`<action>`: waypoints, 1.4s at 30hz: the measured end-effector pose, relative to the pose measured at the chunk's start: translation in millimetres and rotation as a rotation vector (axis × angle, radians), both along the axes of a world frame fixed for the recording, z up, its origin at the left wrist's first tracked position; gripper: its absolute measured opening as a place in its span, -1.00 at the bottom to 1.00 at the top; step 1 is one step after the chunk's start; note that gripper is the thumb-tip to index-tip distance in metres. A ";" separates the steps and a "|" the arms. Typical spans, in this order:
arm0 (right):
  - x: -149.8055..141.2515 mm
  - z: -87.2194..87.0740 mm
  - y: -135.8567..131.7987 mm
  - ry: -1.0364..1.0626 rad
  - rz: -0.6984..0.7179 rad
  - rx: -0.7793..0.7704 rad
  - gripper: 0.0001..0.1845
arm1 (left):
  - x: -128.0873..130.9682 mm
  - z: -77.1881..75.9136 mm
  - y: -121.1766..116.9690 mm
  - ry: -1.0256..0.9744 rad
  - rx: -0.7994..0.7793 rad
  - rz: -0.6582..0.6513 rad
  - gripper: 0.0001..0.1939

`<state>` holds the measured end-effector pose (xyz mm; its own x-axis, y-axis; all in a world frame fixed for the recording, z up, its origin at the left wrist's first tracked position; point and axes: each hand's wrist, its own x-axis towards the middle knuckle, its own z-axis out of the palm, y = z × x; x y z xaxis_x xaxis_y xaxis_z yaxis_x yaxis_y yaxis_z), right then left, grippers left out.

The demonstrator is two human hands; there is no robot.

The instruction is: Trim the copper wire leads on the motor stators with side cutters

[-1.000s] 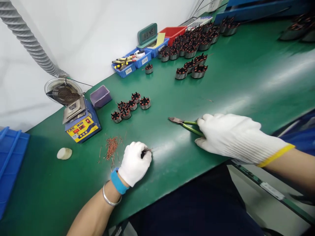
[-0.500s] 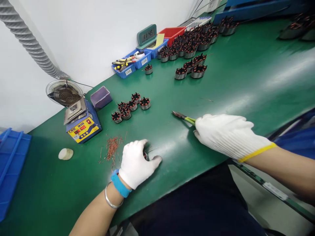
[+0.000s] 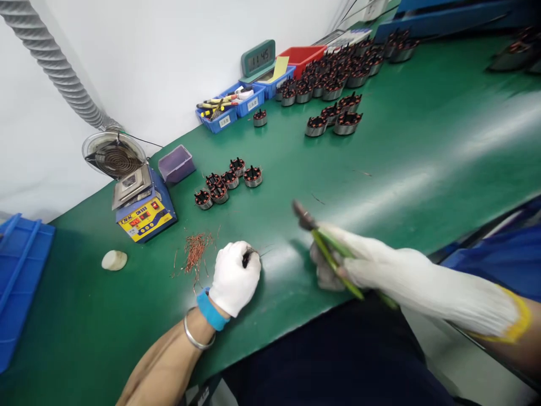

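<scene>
My left hand [image 3: 234, 282], in a white glove, is closed around a small motor stator [image 3: 247, 257] on the green tabletop. Only the dark top of the stator shows, with thin wires sticking out to its right. Held in my gloved right hand [image 3: 372, 256] is a pair of cutting pliers [image 3: 321, 239] with green handles, jaws tilted up to the left. Motion blurs the pliers and fingers. Snipped copper wires [image 3: 195, 252] lie in a loose pile left of my left hand. Beyond it stand several finished-looking stators [image 3: 229, 179] with copper windings.
A blue and yellow soldering pot [image 3: 146, 217] stands at left beside a fan [image 3: 114, 160] and a purple bin [image 3: 177, 164]. Many stators [image 3: 333, 79] crowd the back near a red bin [image 3: 302, 56], blue trays [image 3: 224, 121] and a clock [image 3: 258, 58]. A white round piece [image 3: 114, 260] lies left.
My left hand has closed its fingers and thumb around the stator. My right hand has turned, with the pliers' handles now swinging down and the jaws pointing upward.
</scene>
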<state>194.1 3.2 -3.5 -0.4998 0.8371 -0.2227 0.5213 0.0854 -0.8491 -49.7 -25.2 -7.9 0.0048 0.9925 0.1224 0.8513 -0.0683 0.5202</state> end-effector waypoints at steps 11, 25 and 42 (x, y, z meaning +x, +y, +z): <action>-25.0 24.6 -10.8 0.115 0.308 -0.580 -0.40 | -1.7 -4.5 1.4 0.009 0.031 -0.023 -0.89; -30.2 30.0 0.6 -0.342 0.372 -0.143 -0.26 | -3.5 4.0 -1.5 -0.127 -0.019 -0.009 -0.90; -108.9 28.5 26.5 -0.360 0.279 0.690 -0.57 | -37.9 -13.4 6.9 -0.665 0.383 0.310 -0.69</action>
<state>85.3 29.8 25.0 -0.7058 0.6998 0.1103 0.6337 0.6932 -0.3433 -87.6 -18.3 -21.3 -0.4553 0.8257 0.3330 0.3831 -0.1559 0.9105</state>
